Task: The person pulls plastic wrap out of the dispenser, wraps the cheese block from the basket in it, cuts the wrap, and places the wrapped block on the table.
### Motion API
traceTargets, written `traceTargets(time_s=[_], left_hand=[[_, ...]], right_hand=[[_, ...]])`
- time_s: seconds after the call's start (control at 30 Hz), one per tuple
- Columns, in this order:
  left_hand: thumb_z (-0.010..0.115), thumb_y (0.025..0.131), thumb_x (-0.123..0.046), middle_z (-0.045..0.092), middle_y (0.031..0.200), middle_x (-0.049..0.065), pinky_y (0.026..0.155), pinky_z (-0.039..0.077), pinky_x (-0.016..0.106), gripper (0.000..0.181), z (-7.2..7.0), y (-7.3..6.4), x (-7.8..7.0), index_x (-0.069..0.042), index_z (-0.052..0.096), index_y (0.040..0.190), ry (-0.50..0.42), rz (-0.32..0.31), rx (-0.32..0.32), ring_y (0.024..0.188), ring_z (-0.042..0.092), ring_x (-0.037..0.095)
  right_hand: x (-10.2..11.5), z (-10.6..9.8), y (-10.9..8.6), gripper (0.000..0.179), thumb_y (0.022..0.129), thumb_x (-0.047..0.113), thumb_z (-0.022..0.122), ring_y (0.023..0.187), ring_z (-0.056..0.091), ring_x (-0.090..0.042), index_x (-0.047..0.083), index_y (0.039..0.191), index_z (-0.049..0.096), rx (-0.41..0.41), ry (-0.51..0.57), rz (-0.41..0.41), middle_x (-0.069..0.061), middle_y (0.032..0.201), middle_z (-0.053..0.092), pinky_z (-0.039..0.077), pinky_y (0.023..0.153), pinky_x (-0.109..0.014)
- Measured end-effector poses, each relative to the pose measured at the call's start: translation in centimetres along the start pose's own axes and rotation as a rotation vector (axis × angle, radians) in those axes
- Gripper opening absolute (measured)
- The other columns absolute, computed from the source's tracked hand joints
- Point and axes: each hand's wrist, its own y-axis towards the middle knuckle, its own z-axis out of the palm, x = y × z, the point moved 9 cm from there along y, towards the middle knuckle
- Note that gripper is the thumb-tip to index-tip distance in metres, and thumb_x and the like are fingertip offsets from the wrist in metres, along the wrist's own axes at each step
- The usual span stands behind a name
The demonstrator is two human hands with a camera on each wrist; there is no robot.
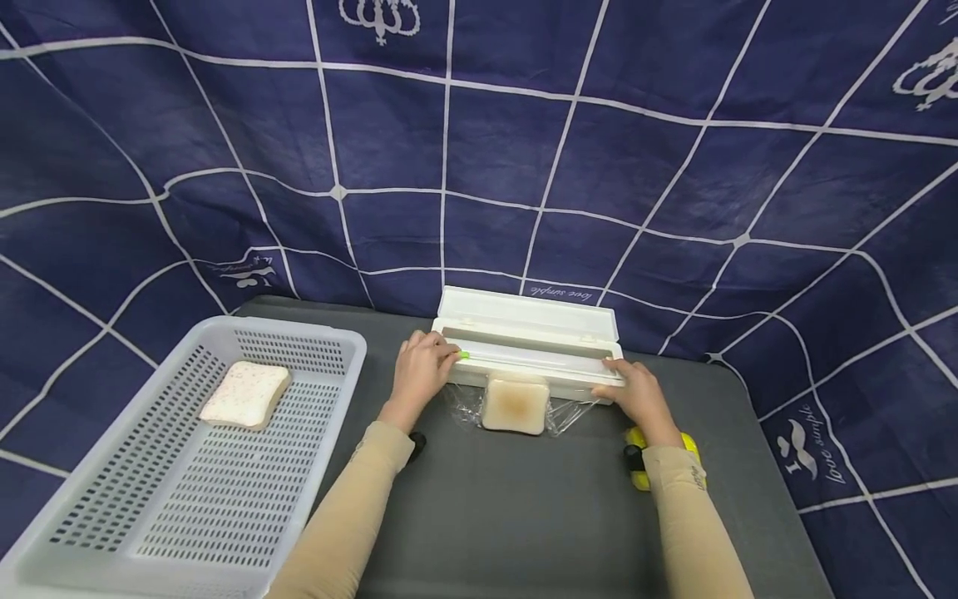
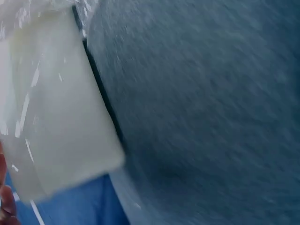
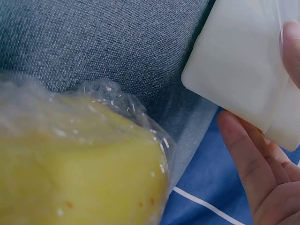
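A white cling film dispenser box [image 1: 527, 341] stands at the table's back with its lid raised and a roll inside. My left hand [image 1: 424, 366] grips its left end, thumb by a small green slider [image 1: 463, 355]. At the other end my right hand [image 1: 634, 391] holds the box between thumb and fingers; the right wrist view shows the fingers [image 3: 248, 161] against the end. Clear film [image 1: 467, 403] spreads from the front edge around a toasted bread slice [image 1: 516, 405], which lies against the box front. Whether film covers its top, I cannot tell.
On the left stands a white perforated basket [image 1: 340, 391] holding a speckled bread slice [image 1: 245, 394]. A yellow film-wrapped item [image 3: 93, 173] lies beneath my right wrist. The grey table [image 1: 524, 516] ends at a blue checked cloth [image 1: 494, 150] behind.
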Motion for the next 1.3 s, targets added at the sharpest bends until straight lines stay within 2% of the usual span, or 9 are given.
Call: traceTargets(time_s=[0.17, 0.3, 0.43, 0.57, 0.63, 0.83, 0.93, 1.13, 1.3], left_hand=[[0.076, 0.087, -0.024, 0.067, 0.091, 0.001, 0.077, 0.045, 0.039, 0.017, -1.1, -0.9, 2.1, -0.014, 0.080, 0.098, -0.055, -0.066, -0.088, 0.087, 0.056, 0.024], [0.076, 0.086, -0.024, 0.069, 0.090, 0.002, 0.077, 0.049, 0.040, 0.018, -1.7, -1.5, 2.7, -0.012, 0.080, 0.099, -0.069, -0.061, -0.153, 0.085, 0.058, 0.025], [0.078, 0.085, -0.022, 0.069, 0.088, 0.005, 0.077, 0.052, 0.041, 0.016, -2.4, -2.0, 3.3, -0.011, 0.080, 0.096, -0.064, -0.094, -0.207, 0.083, 0.060, 0.026], [0.074, 0.089, -0.022, 0.070, 0.093, 0.008, 0.079, 0.052, 0.042, 0.018, -2.1, -2.2, 3.5, -0.010, 0.079, 0.102, -0.093, -0.160, -0.162, 0.086, 0.061, 0.027], [0.072, 0.091, -0.021, 0.069, 0.096, 0.009, 0.077, 0.052, 0.042, 0.019, -1.8, -2.3, 3.7, -0.009, 0.078, 0.105, -0.137, -0.219, -0.142, 0.086, 0.061, 0.027], [0.066, 0.095, -0.022, 0.065, 0.093, 0.013, 0.072, 0.051, 0.044, 0.025, -0.9, -4.1, 4.9, -0.001, 0.061, 0.107, -0.374, -0.504, -0.181, 0.082, 0.065, 0.028], [0.064, 0.096, -0.030, 0.067, 0.093, 0.015, 0.071, 0.052, 0.045, 0.031, 0.0, -5.2, 5.0, -0.002, 0.054, 0.104, -0.435, -0.616, -0.160, 0.081, 0.068, 0.029], [0.068, 0.092, -0.036, 0.070, 0.101, 0.019, 0.076, 0.057, 0.043, 0.044, 2.1, -6.1, 4.1, 0.000, 0.051, 0.109, -0.528, -0.697, -0.039, 0.092, 0.071, 0.031], [0.075, 0.088, -0.029, 0.071, 0.104, 0.021, 0.079, 0.056, 0.042, 0.047, 2.8, -6.1, 3.6, 0.002, 0.049, 0.112, -0.655, -0.721, -0.027, 0.095, 0.070, 0.032]], right_hand=[[-0.2, -0.2, -0.2, 0.066, 0.079, 0.029, 0.082, 0.109, 0.055, -0.048, 0.002, 0.134, 0.057, -0.011, 0.001, -0.005, -0.034, 0.120, 0.056, 0.043, 0.097, -0.060], [-0.3, -0.1, -0.3, 0.067, 0.078, 0.029, 0.083, 0.107, 0.055, -0.048, 0.003, 0.133, 0.058, -0.020, 0.001, -0.010, -0.033, 0.118, 0.057, 0.044, 0.096, -0.060], [0.1, -0.1, -0.4, 0.067, 0.076, 0.030, 0.084, 0.106, 0.056, -0.048, 0.003, 0.132, 0.059, -0.024, -0.002, -0.032, -0.033, 0.116, 0.058, 0.045, 0.095, -0.060], [0.2, -0.4, -0.4, 0.067, 0.076, 0.030, 0.084, 0.106, 0.056, -0.047, 0.002, 0.132, 0.059, -0.027, -0.011, -0.023, -0.032, 0.117, 0.058, 0.045, 0.096, -0.059], [0.1, -0.3, -0.3, 0.068, 0.077, 0.030, 0.083, 0.107, 0.056, -0.048, 0.002, 0.134, 0.058, -0.016, -0.010, -0.014, -0.033, 0.118, 0.057, 0.044, 0.096, -0.059], [0.0, 0.5, -0.5, 0.072, 0.083, 0.027, 0.079, 0.114, 0.052, -0.049, 0.002, 0.143, 0.048, 0.063, 0.026, 0.025, -0.037, 0.126, 0.049, 0.041, 0.101, -0.061], [0.1, 0.8, -0.8, 0.076, 0.084, 0.023, 0.079, 0.120, 0.048, -0.051, -0.001, 0.146, 0.043, 0.083, 0.052, 0.024, -0.039, 0.130, 0.046, 0.038, 0.105, -0.061], [0.5, 0.3, -1.4, 0.082, 0.082, 0.019, 0.081, 0.133, 0.034, -0.050, 0.000, 0.149, 0.037, 0.064, 0.104, 0.037, -0.037, 0.143, 0.034, 0.031, 0.111, -0.062], [0.8, 0.0, -2.3, 0.089, 0.078, 0.023, 0.085, 0.137, 0.021, -0.053, 0.005, 0.151, 0.036, 0.039, 0.086, 0.049, -0.032, 0.152, 0.020, 0.028, 0.110, -0.067]])
